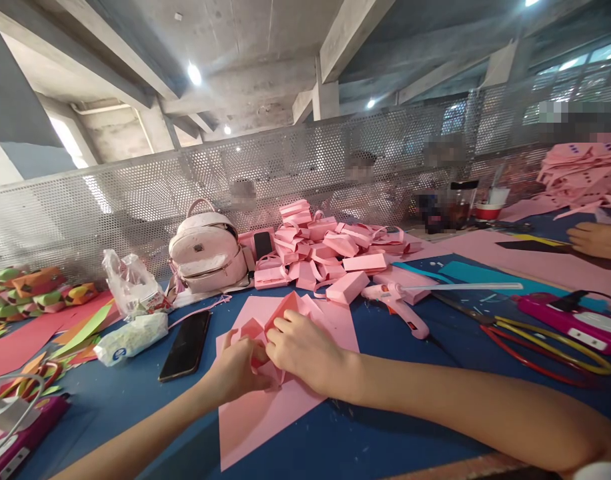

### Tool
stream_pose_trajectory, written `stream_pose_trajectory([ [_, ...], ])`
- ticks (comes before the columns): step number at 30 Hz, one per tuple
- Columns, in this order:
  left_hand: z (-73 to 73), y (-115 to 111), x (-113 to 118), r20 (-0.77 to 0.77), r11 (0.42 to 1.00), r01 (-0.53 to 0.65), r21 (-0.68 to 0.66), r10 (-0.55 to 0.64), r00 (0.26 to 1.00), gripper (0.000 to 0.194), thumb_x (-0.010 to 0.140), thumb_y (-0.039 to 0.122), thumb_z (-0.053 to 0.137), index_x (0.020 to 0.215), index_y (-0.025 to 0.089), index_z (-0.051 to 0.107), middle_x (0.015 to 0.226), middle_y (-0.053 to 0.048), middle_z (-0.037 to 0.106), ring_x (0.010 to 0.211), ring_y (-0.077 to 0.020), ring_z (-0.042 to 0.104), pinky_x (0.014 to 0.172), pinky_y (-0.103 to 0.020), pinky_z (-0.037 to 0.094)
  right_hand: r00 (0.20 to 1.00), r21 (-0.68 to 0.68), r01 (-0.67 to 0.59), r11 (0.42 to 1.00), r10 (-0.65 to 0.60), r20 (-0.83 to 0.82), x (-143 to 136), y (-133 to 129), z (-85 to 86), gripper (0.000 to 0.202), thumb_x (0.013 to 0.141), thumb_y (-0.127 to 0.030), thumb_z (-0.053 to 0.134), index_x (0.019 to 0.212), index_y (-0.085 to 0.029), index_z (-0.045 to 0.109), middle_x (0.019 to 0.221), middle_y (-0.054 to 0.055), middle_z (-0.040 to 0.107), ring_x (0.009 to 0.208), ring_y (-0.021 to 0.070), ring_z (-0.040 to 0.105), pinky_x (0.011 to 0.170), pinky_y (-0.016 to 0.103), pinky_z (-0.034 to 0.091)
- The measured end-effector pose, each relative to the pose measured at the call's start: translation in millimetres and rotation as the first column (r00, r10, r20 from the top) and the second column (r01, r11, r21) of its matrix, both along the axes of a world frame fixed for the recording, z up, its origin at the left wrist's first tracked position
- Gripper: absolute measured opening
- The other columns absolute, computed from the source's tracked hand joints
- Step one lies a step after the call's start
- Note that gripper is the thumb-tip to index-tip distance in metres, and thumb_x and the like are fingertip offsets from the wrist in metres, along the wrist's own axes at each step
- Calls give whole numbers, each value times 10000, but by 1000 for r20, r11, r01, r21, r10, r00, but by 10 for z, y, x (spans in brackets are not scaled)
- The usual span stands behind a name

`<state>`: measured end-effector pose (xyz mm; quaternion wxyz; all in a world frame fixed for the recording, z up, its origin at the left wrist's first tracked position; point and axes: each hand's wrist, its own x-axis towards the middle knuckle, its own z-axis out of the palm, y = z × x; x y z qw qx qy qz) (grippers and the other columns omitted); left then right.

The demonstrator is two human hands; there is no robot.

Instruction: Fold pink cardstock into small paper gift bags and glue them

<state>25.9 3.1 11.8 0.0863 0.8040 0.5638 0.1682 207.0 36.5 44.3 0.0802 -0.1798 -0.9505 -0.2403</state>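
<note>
- Blue table (135,400) shows bare patches at the near edge, either side of the forearms; a black phone (185,345) lies just left of the work.
- Left hand (235,370) and right hand (305,350), fingers curled, both pinch a half-folded pink paper piece (265,327).
- That piece sits creased and raised on a flat pink sheet (265,413).
- A glue gun (395,303) rests to the right; a heap of pink boxes (325,250) and a pale backpack (205,253) stand farther back.
</note>
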Motion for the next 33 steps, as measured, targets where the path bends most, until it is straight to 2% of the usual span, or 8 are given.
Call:
stream_pose_trajectory([
  [5,171,-12,36,18,990,29,-140,-26,999,317,660,208,749,485,163,488,646,75,643,708,-164,610,1168,-668,130,1000,-121,-20,992,18,-14,56,65,84,104,818,-61,684,829,-154,727,836,62,721,843,239,597,719,373,373],
  [9,355,-2,10,6,986,90,-141,-90,996,318,637,165,801,506,169,511,767,50,676,915,-232,644,1167,-693,30,991,-246,-113,963,91,-97,110,133,211,88,878,-200,709,799,-200,748,854,40,714,910,233,570,783,371,351],
  [13,545,20,-50,-52,985,173,17,-171,984,161,687,184,831,724,240,684,968,20,694,1040,-255,637,1168,-688,47,974,-338,-128,932,55,-219,136,249,281,132,855,-319,768,776,-215,754,816,10,715,853,206,554,754,341,330],
  [15,565,41,-82,-50,970,170,174,-164,985,329,726,211,824,1021,287,700,1146,-32,679,1114,-280,625,1165,-656,184,956,-397,-104,912,-19,-293,139,317,294,165,831,-315,789,714,-209,744,740,3,699,791,192,551,729,326,323],
  [19,369,100,-128,37,913,117,390,-142,989,792,822,356,771,1502,295,370,1468,-145,525,1359,-350,482,1114,-555,391,872,-536,-111,837,-177,-457,135,426,284,148,769,-220,819,649,-189,738,706,2,693,756,174,583,714,288,357],
  [22,145,136,-142,119,900,77,430,-141,983,740,944,325,622,1571,321,228,1486,-140,523,1367,-335,499,1101,-553,422,840,-589,-145,795,-215,-498,124,459,241,31,786,-185,797,759,-195,787,775,-3,724,747,151,619,649,243,388],
  [27,-16,117,-167,308,871,47,488,-222,925,600,1003,290,526,1556,315,295,1465,-120,561,1358,-283,527,1114,-481,442,769,-671,-307,675,-239,-593,97,434,177,72,804,-217,790,863,-234,828,830,6,743,759,154,635,637,238,419],
  [33,-6,24,-236,309,834,80,545,-288,906,411,994,229,546,1388,343,579,1451,-87,580,1300,-272,589,1046,-397,524,770,-545,-336,768,-110,-629,68,322,201,81,836,-195,781,857,-259,827,763,-7,737,740,150,571,703,257,412],
])
